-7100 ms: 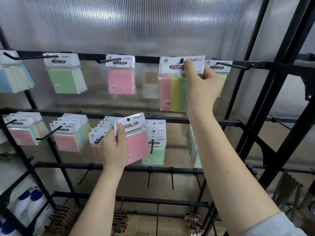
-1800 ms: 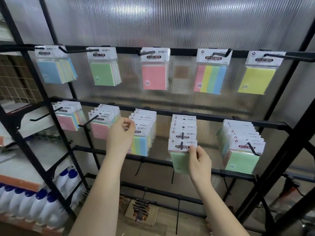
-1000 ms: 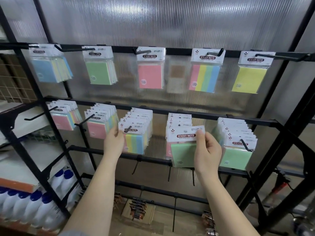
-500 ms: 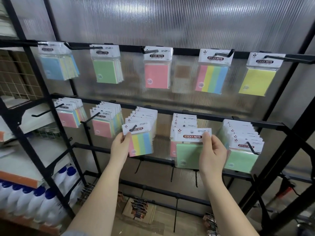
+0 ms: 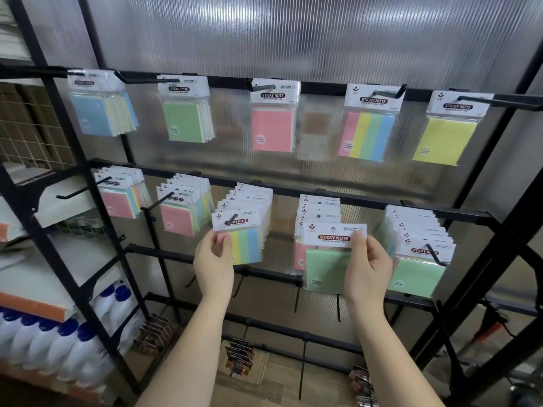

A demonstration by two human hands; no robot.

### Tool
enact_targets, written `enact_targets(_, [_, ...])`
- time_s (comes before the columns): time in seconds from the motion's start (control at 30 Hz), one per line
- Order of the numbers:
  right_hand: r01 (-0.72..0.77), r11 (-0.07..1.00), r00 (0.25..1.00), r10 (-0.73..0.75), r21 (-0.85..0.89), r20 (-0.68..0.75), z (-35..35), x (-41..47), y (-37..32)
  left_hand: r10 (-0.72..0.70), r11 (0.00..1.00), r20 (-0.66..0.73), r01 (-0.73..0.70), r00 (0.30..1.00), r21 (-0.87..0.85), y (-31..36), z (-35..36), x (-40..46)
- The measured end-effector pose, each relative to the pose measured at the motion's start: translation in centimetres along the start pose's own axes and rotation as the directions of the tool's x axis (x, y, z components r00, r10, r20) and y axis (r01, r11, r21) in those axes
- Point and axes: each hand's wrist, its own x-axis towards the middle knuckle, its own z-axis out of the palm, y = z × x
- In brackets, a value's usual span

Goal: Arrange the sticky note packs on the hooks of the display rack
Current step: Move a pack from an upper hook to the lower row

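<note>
A black display rack (image 5: 293, 190) carries sticky note packs on two rows of hooks. My right hand (image 5: 367, 268) grips a green pack (image 5: 326, 268) by its white header, held off its hook in front of the fourth middle-row stack (image 5: 318, 211). My left hand (image 5: 213, 261) pinches the lower left corner of a striped multicolour pack (image 5: 245, 245), which still hangs at the front of the third middle-row hook (image 5: 232, 218). On the top row hang blue (image 5: 94, 113), green (image 5: 185, 121), pink (image 5: 271, 129), striped (image 5: 367, 135) and yellow (image 5: 445, 141) packs.
More stacks hang at the middle row's left (image 5: 120, 198), (image 5: 182, 212) and right (image 5: 417, 251). Bare hooks (image 5: 296, 295) line the lower bar. White bottles with blue caps (image 5: 53, 345) stand at the bottom left. Small packaged goods (image 5: 238, 356) hang below.
My right hand has lifted the green pack off the fourth middle-row hook and holds it free. My left hand moved from the second stack to the striped pack at the front of the third hook.
</note>
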Motion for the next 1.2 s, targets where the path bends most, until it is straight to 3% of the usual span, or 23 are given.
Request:
enact_targets(0.13, [0.002, 1.000, 1.000, -0.002, 0.002, -0.008, 0.0, -0.2, -0.3, -0.042, 0.993, 0.022, 0.044, 0.999, -0.114, 1.2, -0.3, 0.0])
enact_targets(0.37, [-0.018, 1.000, 1.000, 0.018, 0.012, 0.000, 0.3, -0.2, -0.1, -0.146, 0.966, 0.228, 0.189, 0.963, -0.179, 2.9, -0.5, 0.9])
enact_targets(0.63, [-0.011, 0.999, 1.000, 0.012, 0.030, -0.007, 0.2, -0.2, -0.7, -0.013, 1.000, 0.154, 0.012, 0.988, 0.005, 4.6, -2.4, 0.6])
enact_targets(0.8, [-0.004, 1.000, 1.000, 0.004, 0.024, -0.014, 0.1, 0.2, -0.9, 0.072, 0.996, 0.107, -0.077, 0.992, 0.043, 4.5, -4.0, -0.1])
enact_targets(1.2, [0.050, 0.998, 0.998, -0.051, -0.025, -0.048, -2.0, 2.0, -3.1, 0.272, 0.958, 0.158, -0.282, 0.949, 0.044, 10.9, -2.7, 0.4])
